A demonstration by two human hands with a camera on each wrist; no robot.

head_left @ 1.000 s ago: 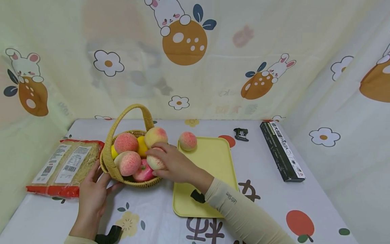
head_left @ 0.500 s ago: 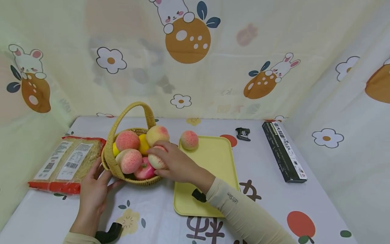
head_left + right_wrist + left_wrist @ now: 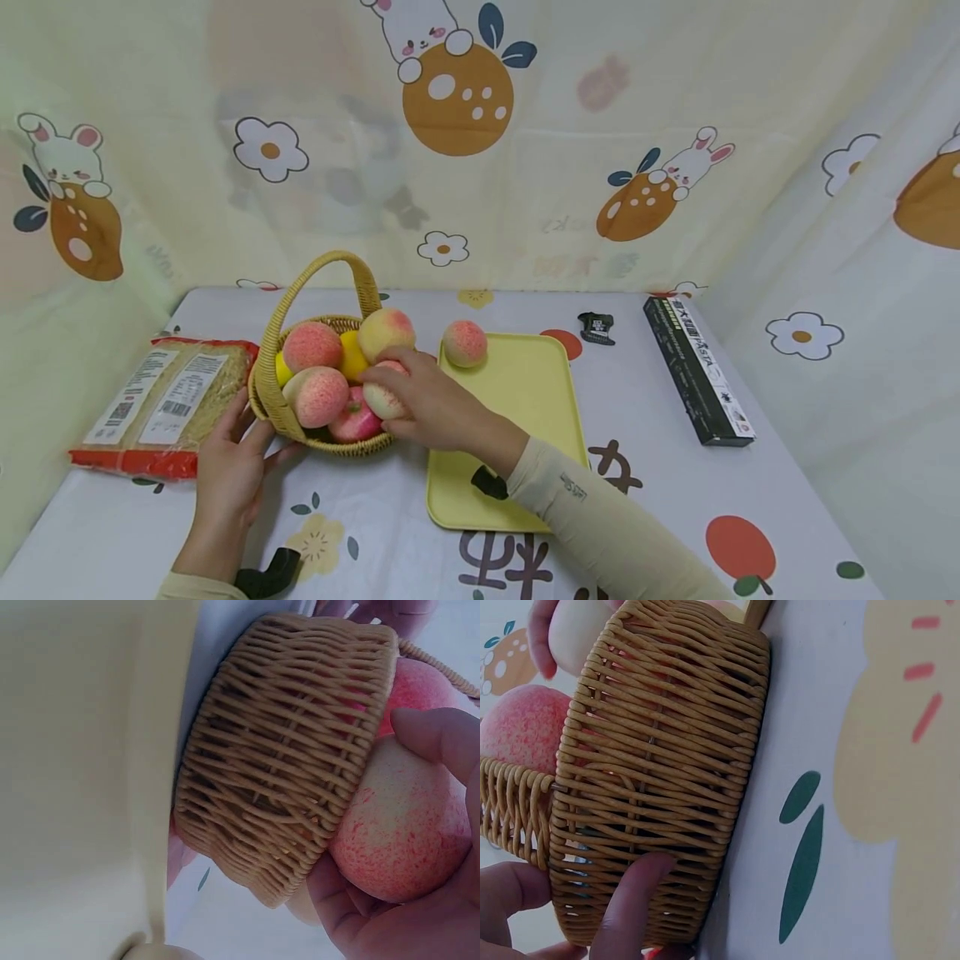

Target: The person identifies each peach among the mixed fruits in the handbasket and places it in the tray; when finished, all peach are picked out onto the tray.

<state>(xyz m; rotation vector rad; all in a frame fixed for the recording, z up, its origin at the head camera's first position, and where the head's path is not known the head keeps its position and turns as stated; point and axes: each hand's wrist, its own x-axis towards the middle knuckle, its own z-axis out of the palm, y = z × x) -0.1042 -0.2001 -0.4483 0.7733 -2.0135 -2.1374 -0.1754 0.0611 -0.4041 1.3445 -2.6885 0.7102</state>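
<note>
A wicker basket (image 3: 352,447) with a tall arched handle holds several fruits on the table's left. My right hand (image 3: 435,404) reaches over its right rim and grips a pale, pink-speckled peach (image 3: 405,825), thumb on one side and fingers on the other. The peach sits right at the rim, beside a pink apple-like fruit (image 3: 356,419). My left hand (image 3: 228,475) rests against the basket's left side, its thumb (image 3: 641,892) extended along the woven wall and its fingers spread near the handle's base. Other peaches (image 3: 312,346) and yellow fruit (image 3: 352,357) fill the basket.
A yellow tray (image 3: 525,417) lies under my right forearm, with one peach (image 3: 465,343) at its far left corner. A red-edged bag of dry food (image 3: 168,408) lies left of the basket. To the right are a small black packet (image 3: 597,327) and a long black box (image 3: 697,371).
Only the head view shifts slightly. Both hands keep their places, the right on the peach and the left at the basket.
</note>
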